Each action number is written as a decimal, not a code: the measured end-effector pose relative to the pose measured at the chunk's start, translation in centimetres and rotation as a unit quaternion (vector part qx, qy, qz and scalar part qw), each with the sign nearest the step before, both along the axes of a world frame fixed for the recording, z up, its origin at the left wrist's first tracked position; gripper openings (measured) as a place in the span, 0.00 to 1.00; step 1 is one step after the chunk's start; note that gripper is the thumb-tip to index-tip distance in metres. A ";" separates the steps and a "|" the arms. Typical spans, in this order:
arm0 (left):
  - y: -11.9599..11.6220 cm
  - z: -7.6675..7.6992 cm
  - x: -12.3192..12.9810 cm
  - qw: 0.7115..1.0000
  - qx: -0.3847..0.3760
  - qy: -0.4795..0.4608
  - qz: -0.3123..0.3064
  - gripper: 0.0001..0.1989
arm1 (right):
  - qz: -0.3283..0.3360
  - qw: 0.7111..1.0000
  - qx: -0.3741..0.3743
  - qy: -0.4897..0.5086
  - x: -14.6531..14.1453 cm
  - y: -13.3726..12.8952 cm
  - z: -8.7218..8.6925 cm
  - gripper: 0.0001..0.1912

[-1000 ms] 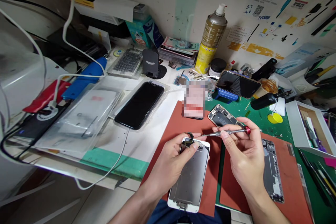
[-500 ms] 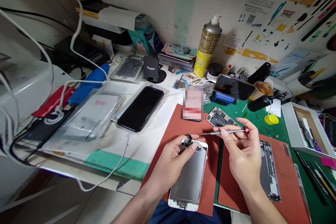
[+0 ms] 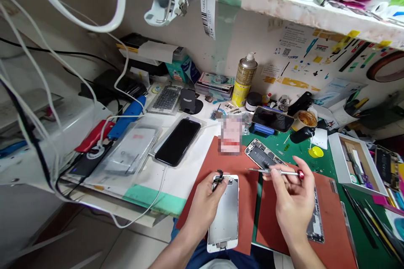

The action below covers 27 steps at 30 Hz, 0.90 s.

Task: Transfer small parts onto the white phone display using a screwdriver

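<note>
My left hand pinches the top end of a white-framed phone screen assembly, its metal back facing up. A small black flex part stands up beside the thumb. My right hand is closed around a thin screwdriver with a red cap, its tip pointing left, above and right of the screen and apart from it. An opened phone body lies on the red mat, partly behind my right wrist. Another opened phone lies beyond my right hand.
A black phone with a white cable lies at left. Behind stand a spray can and a phone on a blue stand. A white tool box and tweezers are at right; a shelf crosses overhead.
The view has tilted up, bringing the shelf into sight. The screwdriver tip has drawn away from the flex part to the right. Both hands keep their holds.
</note>
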State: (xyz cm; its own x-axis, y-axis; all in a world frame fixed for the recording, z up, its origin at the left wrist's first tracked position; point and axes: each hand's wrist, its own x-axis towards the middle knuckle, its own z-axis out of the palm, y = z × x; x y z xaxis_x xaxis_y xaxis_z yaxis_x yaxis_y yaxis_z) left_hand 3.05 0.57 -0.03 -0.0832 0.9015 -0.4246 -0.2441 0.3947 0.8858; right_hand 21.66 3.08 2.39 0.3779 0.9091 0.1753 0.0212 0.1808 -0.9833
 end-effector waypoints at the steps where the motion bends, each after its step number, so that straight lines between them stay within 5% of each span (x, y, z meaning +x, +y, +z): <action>1: -0.1 -0.1 0.0 1.000 0.000 0.010 0.003 0.19 | -0.006 0.999 0.019 -0.027 -0.2 -0.9 -0.1 0.28; 6: -0.2 -0.5 -0.1 0.998 -0.010 0.055 0.013 0.19 | 0.009 0.984 0.118 -0.133 -0.9 -4.4 -2.8 0.35; 11: -0.2 -0.4 0.1 0.997 -0.028 0.062 0.018 0.17 | 0.016 0.979 0.125 -0.161 -0.6 -4.8 -4.9 0.38; 27: 0.1 -0.2 0.2 0.996 -0.015 0.084 0.001 0.15 | -0.006 0.984 0.046 -0.173 -2.2 -2.8 -4.0 0.30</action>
